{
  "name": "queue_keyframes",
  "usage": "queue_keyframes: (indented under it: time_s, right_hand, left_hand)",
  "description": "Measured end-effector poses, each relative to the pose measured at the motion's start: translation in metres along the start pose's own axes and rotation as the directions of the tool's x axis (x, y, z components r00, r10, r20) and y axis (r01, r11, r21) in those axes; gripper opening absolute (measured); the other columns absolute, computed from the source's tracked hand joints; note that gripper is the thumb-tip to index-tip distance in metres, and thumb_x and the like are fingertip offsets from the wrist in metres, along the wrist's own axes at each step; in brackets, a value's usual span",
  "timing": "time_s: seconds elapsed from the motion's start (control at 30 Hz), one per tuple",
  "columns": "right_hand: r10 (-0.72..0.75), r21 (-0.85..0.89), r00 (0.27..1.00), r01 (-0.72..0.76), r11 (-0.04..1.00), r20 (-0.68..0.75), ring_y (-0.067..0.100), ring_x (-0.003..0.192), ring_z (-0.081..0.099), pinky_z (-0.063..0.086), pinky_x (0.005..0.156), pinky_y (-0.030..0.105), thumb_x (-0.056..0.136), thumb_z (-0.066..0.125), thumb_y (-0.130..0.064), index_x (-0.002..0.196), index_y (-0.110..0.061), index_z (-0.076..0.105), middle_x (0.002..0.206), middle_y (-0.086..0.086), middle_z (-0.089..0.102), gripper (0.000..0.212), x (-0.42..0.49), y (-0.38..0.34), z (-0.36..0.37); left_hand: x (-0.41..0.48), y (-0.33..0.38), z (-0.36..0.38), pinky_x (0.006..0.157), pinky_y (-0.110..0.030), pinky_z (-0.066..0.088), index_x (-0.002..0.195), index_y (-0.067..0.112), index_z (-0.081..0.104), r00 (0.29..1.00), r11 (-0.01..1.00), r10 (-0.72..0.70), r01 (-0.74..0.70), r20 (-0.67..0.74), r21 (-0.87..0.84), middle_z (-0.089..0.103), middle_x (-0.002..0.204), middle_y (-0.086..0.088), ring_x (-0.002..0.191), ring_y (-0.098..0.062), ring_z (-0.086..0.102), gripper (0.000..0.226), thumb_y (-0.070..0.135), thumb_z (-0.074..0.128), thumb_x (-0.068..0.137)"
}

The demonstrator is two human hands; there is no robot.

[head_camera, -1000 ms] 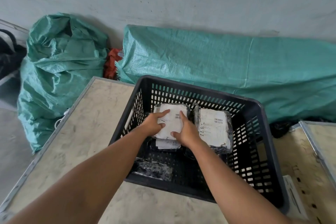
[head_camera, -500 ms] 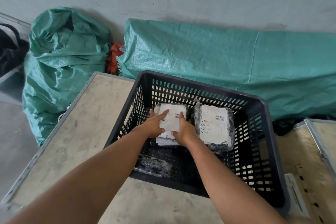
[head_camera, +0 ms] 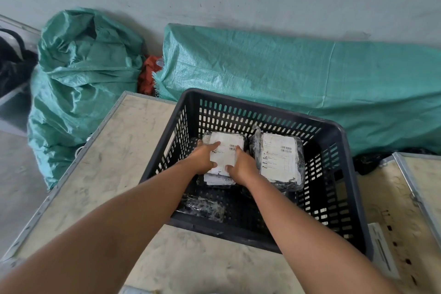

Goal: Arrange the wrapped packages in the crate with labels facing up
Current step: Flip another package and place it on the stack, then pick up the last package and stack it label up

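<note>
Left hand: your left hand (head_camera: 204, 159) reaches into the black slotted crate (head_camera: 338, 200) and lies on the left side of the top wrapped package (head_camera: 224, 150), fingers spread along its edge and thumb pressed on the white label; it is closed loosely around that side of the package.
Right hand: your right hand (head_camera: 241, 164) clasps the right side of the same package, forefinger stretched up over the label near the barcode, thumb on the near part of the label.
Held package: it sits between your two hands, label up, on top of another labelled package (head_camera: 218, 180) whose near edge shows just below your thumbs.
Second stack: just to the right of your right hand lies a plastic-wrapped package (head_camera: 279, 162) with its white label and barcode facing up; whether it touches your hand, you cannot tell.
Loose wrapping: a crumpled clear-and-dark wrapped piece (head_camera: 202, 206) lies on the crate floor under your left forearm, nearer to you than both hands.
Crate: it stands on a pale worn tabletop (head_camera: 102, 167) that runs out to the left of your left arm.
Beyond your hands: green woven sacks (head_camera: 286, 79) lie against the grey wall.
</note>
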State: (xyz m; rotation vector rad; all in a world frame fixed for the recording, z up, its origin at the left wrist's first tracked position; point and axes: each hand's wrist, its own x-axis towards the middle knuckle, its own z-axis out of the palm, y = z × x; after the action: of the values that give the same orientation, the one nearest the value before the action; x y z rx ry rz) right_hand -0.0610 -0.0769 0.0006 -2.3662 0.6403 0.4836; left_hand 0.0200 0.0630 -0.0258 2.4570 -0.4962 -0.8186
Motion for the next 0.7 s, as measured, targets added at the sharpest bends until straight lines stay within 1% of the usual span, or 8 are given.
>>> queue_keyframes:
  time_s: [0.1, 0.13, 0.23, 0.3, 0.4, 0.5, 0.63, 0.7]
  right_hand:
    - [-0.047, 0.039, 0.997, 0.049, 0.998, -0.060, 0.033, 0.145, 0.041, 0.037, 0.115, 0.038, 0.096, 0.071, -0.025, 0.162, -0.015, 0.025, 0.162, 0.013, 0.038, 0.081, -0.007, -0.001, -0.007]
    - [-0.071, 0.053, 0.995, 0.075, 0.996, -0.074, 0.032, 0.145, 0.041, 0.036, 0.115, 0.039, 0.095, 0.071, -0.025, 0.160, -0.014, 0.031, 0.161, 0.011, 0.040, 0.077, -0.010, -0.001, -0.010]
    - [-0.160, 0.108, 0.984, 0.168, 0.980, -0.081, 0.029, 0.143, 0.043, 0.036, 0.116, 0.040, 0.094, 0.073, -0.026, 0.153, -0.012, 0.046, 0.157, 0.008, 0.047, 0.066, -0.021, 0.002, -0.019]
    - [-0.192, 0.153, 0.979, 0.199, 0.968, -0.063, 0.028, 0.139, 0.049, 0.040, 0.112, 0.039, 0.093, 0.074, -0.028, 0.150, -0.014, 0.051, 0.154, 0.007, 0.050, 0.062, -0.030, 0.007, -0.024]
    - [-0.187, 0.247, 0.981, 0.169, 0.954, 0.051, 0.022, 0.123, 0.061, 0.049, 0.100, 0.036, 0.089, 0.079, -0.033, 0.150, -0.023, 0.049, 0.145, 0.004, 0.058, 0.068, -0.042, 0.019, -0.029]
    - [-0.172, 0.338, 0.969, 0.105, 0.935, 0.175, 0.018, 0.120, 0.063, 0.052, 0.101, 0.040, 0.085, 0.084, -0.032, 0.145, -0.029, 0.053, 0.135, -0.002, 0.064, 0.067, -0.050, 0.031, -0.026]
    - [-0.245, 0.305, 0.921, 0.150, 0.941, 0.303, 0.005, 0.120, 0.061, 0.049, 0.107, 0.042, 0.081, 0.088, -0.025, 0.109, -0.046, 0.072, 0.119, -0.016, 0.069, 0.039, -0.058, 0.035, -0.017]
    - [-0.281, 0.292, 0.876, 0.170, 0.941, 0.393, 0.005, 0.119, 0.063, 0.050, 0.106, 0.041, 0.079, 0.089, -0.020, 0.102, -0.044, 0.077, 0.118, -0.016, 0.072, 0.036, -0.063, 0.032, -0.011]
  left_hand:
    - [-0.006, 0.011, -0.011, 0.082, -0.030, 0.057, 0.157, 0.029, 0.035, 1.000, 1.000, 0.015, -0.015, -0.010, 0.018, 0.024, 0.163, -0.012, 0.116, -0.024, 0.059, 0.078, 0.013, 0.074, 0.092]
    - [-0.008, 0.015, -0.017, 0.084, -0.029, 0.056, 0.157, 0.026, 0.037, 0.999, 0.998, 0.043, -0.043, 0.004, 0.043, 0.027, 0.163, -0.010, 0.116, -0.023, 0.059, 0.075, 0.013, 0.073, 0.092]
    - [-0.022, 0.026, -0.044, 0.111, -0.036, 0.038, 0.155, 0.023, 0.042, 0.986, 0.974, 0.152, -0.162, 0.071, 0.161, 0.037, 0.161, -0.008, 0.140, -0.026, 0.044, 0.070, 0.017, 0.073, 0.092]
    - [-0.036, 0.029, -0.062, 0.115, -0.038, 0.033, 0.153, 0.024, 0.044, 0.979, 0.966, 0.186, -0.198, 0.084, 0.167, 0.039, 0.160, -0.006, 0.142, -0.025, 0.042, 0.068, 0.019, 0.074, 0.093]
    - [-0.064, 0.025, -0.075, 0.113, -0.039, 0.038, 0.153, 0.027, 0.045, 0.972, 0.969, 0.197, -0.213, 0.130, 0.122, 0.040, 0.159, -0.004, 0.138, -0.024, 0.048, 0.067, 0.020, 0.074, 0.093]
    - [-0.089, 0.015, -0.072, 0.109, -0.035, 0.041, 0.151, 0.025, 0.048, 0.945, 0.967, 0.185, -0.224, 0.271, 0.121, 0.049, 0.153, 0.000, 0.133, -0.021, 0.053, 0.065, 0.020, 0.075, 0.092]
    - [-0.109, 0.000, -0.061, 0.098, -0.027, 0.042, 0.145, 0.026, 0.056, 0.892, 0.947, 0.120, -0.235, 0.435, 0.220, 0.059, 0.142, 0.007, 0.122, -0.015, 0.059, 0.055, 0.022, 0.074, 0.093]
    - [-0.114, -0.006, -0.055, 0.090, -0.024, 0.041, 0.142, 0.029, 0.060, 0.876, 0.926, 0.087, -0.246, 0.475, 0.285, 0.062, 0.137, 0.010, 0.113, -0.012, 0.060, 0.053, 0.022, 0.074, 0.092]
